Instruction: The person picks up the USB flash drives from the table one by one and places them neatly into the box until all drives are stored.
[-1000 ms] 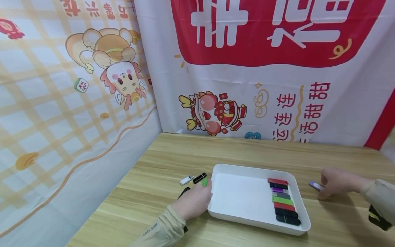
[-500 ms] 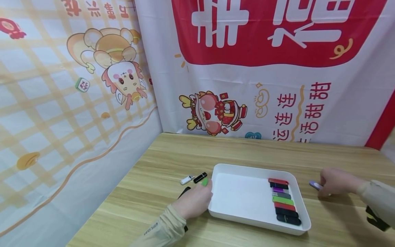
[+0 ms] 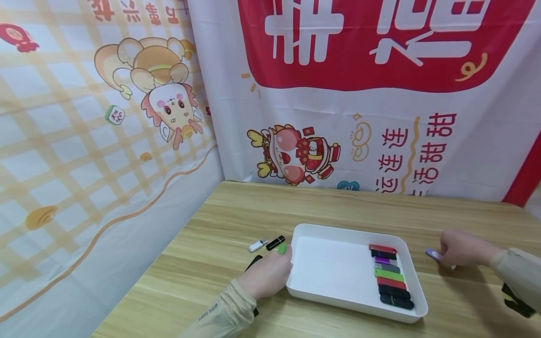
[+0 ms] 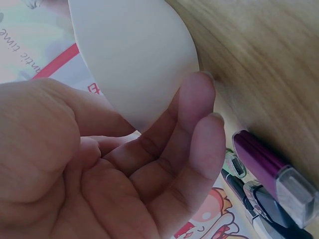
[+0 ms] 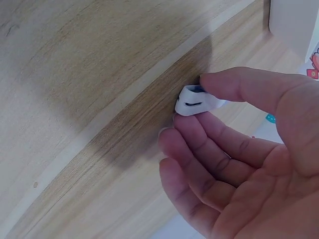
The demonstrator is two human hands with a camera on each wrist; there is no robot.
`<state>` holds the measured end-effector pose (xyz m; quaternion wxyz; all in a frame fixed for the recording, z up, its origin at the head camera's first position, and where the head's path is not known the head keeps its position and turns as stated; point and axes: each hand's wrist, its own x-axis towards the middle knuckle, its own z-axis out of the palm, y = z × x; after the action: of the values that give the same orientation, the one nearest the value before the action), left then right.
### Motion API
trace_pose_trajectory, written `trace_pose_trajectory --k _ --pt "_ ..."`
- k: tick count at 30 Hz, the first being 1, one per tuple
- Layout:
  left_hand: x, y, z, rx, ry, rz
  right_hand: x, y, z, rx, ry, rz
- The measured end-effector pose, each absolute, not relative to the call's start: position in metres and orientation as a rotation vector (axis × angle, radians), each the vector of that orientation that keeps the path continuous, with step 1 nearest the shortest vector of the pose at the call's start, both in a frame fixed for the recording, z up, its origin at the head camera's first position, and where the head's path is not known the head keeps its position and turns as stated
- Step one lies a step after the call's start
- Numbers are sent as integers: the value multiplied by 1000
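Observation:
My left hand (image 3: 270,271) holds the left wall of a white tray (image 3: 321,306); in the left wrist view its thumb and curled fingers lie on either side of the tray wall (image 4: 134,50). Just beyond its knuckles a green USB stick (image 3: 282,249) shows in part. On the table right of the tray, my right hand (image 3: 462,249) pinches a light purple and white USB stick (image 3: 433,255). Its white end (image 5: 192,102) sits between thumb and fingertips in the right wrist view. Inside the tray's right side lies a row of several USB sticks (image 3: 390,275), red, black, purple, grey and green.
Left of the tray, a white USB stick (image 3: 256,246) and a black USB stick (image 3: 275,242) lie on the wooden table (image 3: 203,263). A purple stick with a clear cap (image 4: 264,169) is near the left fingers. Printed cloths (image 3: 236,141) hang behind and at the left.
The stick under my right hand has turned slightly, with its white end now showing below the fingers. My left hand stays on the tray. The head view has shifted a little.

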<state>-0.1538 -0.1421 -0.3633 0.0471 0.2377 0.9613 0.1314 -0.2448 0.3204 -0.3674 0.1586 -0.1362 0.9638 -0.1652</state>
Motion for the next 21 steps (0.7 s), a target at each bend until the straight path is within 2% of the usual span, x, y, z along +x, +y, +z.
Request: trace_pose_trajectory --k 13,21 --pt "-153 -141 -364 720 2926 392 -244 322 -368 -402 2808 -479" --pt "-153 -140 -364 677 2920 406 -243 319 -355 -480 2884 -469"
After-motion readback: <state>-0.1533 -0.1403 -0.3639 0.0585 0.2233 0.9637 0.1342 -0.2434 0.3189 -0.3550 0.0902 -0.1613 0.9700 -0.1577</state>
